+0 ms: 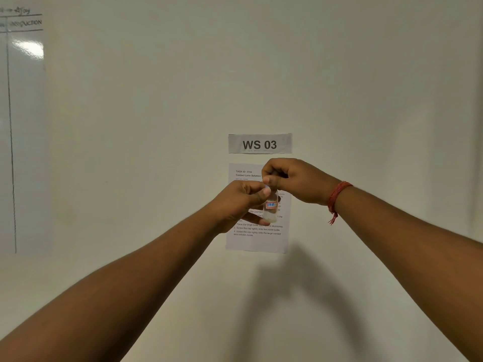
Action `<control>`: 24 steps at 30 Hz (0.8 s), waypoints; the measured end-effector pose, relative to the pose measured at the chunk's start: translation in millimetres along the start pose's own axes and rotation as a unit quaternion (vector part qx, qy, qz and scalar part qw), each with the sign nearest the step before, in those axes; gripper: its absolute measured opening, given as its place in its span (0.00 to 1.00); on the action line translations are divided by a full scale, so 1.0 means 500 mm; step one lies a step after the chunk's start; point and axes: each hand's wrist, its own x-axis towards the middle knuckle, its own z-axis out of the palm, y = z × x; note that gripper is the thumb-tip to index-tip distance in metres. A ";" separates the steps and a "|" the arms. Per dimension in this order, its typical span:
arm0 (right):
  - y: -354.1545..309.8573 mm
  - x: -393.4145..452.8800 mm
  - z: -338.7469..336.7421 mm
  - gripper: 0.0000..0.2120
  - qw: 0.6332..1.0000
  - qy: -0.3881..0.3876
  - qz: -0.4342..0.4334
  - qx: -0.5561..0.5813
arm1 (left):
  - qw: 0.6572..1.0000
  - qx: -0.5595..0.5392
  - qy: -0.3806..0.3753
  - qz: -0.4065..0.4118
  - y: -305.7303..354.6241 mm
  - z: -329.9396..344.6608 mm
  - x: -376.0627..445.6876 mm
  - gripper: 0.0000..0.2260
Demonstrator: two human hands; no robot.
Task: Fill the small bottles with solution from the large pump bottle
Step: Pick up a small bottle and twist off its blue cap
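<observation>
Both arms are raised and extended forward at about chest height, in front of a pale wall carrying a "WS 03" sign (259,143) and a printed instruction sheet (257,239). The left hand (239,202) holds a small bottle (271,207) upright, its fingers curled and clamped round the bottle's side and neck; the bottle is translucent, bears a small red-bordered label, and sits between the two hands, directly in front of the sheet. The right hand (290,178) is positioned above, knuckles up, fingertips pinched together at the bottle's top; the cap itself is hidden beneath them, so whether it is on, loose or already off cannot be determined. A red thread band (337,197) is on the right wrist. Judgement: the step in hand is work on the cap of one small bottle, either unscrewing before filling or tightening after; the liquid level is too indistinct to settle which. The large pump bottle is not in view, and no countertop is visible. The next move calls for a steady left-hand hold against rotation while the right fingers turn at the neck, keeping the bottle upright to avoid spillage
</observation>
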 end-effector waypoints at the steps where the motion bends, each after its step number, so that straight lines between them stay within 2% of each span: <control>1: -0.001 0.000 -0.001 0.04 1.000 -0.005 0.000 0.002 | 1.000 -0.001 0.000 0.001 0.001 0.001 -0.001 0.11; 10: -0.010 -0.008 -0.019 0.04 0.999 -0.033 0.009 0.016 | 1.000 0.012 -0.001 0.000 0.008 0.000 -0.011 0.12; 17: -0.017 -0.013 -0.032 0.10 0.998 0.060 0.007 -0.012 | 1.000 0.020 0.011 0.003 0.024 0.004 -0.016 0.12; 24: -0.023 -0.022 -0.032 0.05 0.997 0.072 0.022 0.020 | 0.999 0.030 0.014 0.002 0.031 0.009 -0.021 0.12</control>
